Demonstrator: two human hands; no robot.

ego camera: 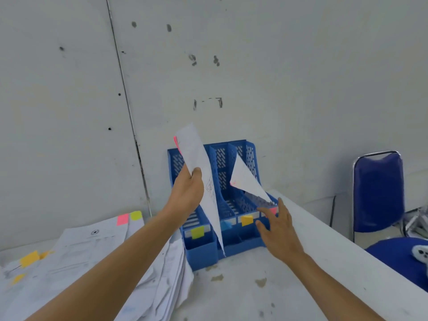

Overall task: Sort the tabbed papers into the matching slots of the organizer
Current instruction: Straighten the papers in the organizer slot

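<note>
At frame centre the left hand grips a pink-tabbed paper, long axis near upright, before the blue organizer on the bench; its apparently pink-labelled slot lies lower right, beside the open, empty right hand.

Scuffed grey wall with a dark vertical seam, white table with brown stains, blue padded chair at right, dark cable beside it, second blue seat holding a white object.
</note>
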